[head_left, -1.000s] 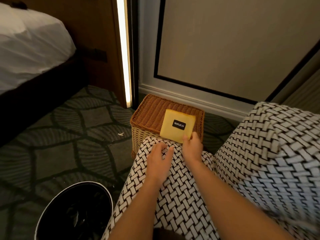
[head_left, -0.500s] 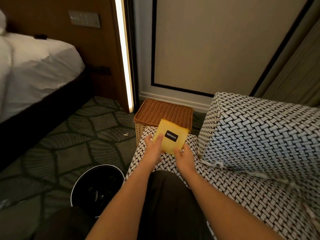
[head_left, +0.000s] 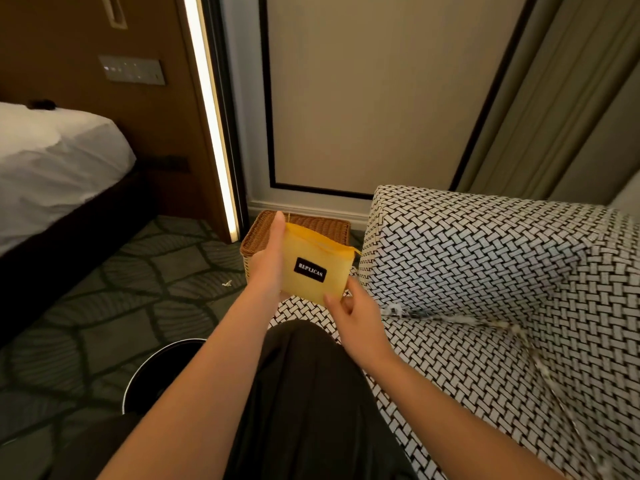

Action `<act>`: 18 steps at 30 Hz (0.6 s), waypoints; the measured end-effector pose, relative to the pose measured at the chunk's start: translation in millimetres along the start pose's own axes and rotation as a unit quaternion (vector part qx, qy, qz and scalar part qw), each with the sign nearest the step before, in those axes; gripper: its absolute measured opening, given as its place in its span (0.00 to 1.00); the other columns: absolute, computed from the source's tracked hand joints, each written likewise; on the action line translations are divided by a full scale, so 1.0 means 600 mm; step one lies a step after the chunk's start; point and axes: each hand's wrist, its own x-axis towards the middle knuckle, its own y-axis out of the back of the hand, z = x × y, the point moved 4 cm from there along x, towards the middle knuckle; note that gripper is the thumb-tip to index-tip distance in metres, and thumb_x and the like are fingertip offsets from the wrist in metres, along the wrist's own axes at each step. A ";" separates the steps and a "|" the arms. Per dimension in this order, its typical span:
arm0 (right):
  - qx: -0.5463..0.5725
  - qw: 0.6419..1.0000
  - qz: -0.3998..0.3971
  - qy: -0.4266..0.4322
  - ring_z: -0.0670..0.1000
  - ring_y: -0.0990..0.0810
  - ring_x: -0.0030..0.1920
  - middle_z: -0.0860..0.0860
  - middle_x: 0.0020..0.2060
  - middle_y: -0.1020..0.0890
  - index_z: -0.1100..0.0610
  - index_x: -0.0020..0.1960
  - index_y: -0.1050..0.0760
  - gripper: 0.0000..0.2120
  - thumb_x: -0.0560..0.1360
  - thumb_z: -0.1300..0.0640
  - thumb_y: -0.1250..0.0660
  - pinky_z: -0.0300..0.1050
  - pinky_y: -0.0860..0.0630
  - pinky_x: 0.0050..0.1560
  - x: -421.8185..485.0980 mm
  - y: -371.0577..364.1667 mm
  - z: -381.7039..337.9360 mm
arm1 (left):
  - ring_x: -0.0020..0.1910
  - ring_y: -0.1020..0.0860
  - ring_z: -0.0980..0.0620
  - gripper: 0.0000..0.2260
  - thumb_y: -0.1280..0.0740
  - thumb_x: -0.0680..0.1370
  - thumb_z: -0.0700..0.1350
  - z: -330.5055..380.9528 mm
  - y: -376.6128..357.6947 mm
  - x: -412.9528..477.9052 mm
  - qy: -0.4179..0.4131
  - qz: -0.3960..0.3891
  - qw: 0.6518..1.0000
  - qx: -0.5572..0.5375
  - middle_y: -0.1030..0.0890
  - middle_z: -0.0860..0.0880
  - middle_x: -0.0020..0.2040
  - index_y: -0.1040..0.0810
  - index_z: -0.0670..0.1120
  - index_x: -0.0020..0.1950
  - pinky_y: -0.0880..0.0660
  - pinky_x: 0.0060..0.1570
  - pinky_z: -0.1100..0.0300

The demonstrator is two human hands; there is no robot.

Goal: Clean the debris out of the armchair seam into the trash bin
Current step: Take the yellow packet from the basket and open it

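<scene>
1 yellow cloth [head_left: 317, 271] between left hand [head_left: 268, 268] and right hand [head_left: 356, 318]; debris [head_left: 394, 310] apart.

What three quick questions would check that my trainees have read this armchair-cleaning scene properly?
1. True or false: debris lies in the seam of the armchair.
2. What holds the yellow cloth? A) the left hand only; B) the right hand only; C) both hands.
3. Fill in: the black label on the yellow cloth reads ____.

Key: 1 true; 2 C; 3 REPLICAS.
</scene>
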 end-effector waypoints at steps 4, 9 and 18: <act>-0.021 1.000 -0.004 -0.014 0.46 0.32 0.25 0.59 0.33 0.21 0.46 0.53 0.32 0.04 0.78 0.52 0.40 0.48 0.32 0.30 -0.004 0.033 0.006 | 0.55 0.26 0.43 0.25 0.36 0.69 0.66 -0.012 -0.009 -0.006 0.038 -0.070 0.995 0.064 0.24 0.45 0.54 0.30 0.50 0.56 0.26 0.53 0.46; 0.029 0.997 -0.010 -0.069 0.46 0.22 0.44 0.47 0.43 0.20 0.49 0.54 0.26 0.13 0.79 0.45 0.46 0.42 0.25 0.44 0.000 0.061 -0.009 | 0.54 0.25 0.44 0.12 0.38 0.73 0.60 -0.022 -0.026 -0.016 0.035 -0.129 0.987 0.088 0.23 0.45 0.53 0.28 0.53 0.50 0.23 0.48 0.50; 0.059 0.981 -0.011 -0.184 0.43 0.39 0.25 0.48 0.31 0.32 0.55 0.41 0.29 0.28 0.76 0.34 0.55 0.37 0.42 0.25 0.023 0.094 -0.015 | 0.48 0.23 0.46 0.17 0.41 0.77 0.56 -0.040 -0.064 -0.049 0.038 -0.302 0.934 0.186 0.25 0.43 0.56 0.31 0.48 0.61 0.26 0.44 0.57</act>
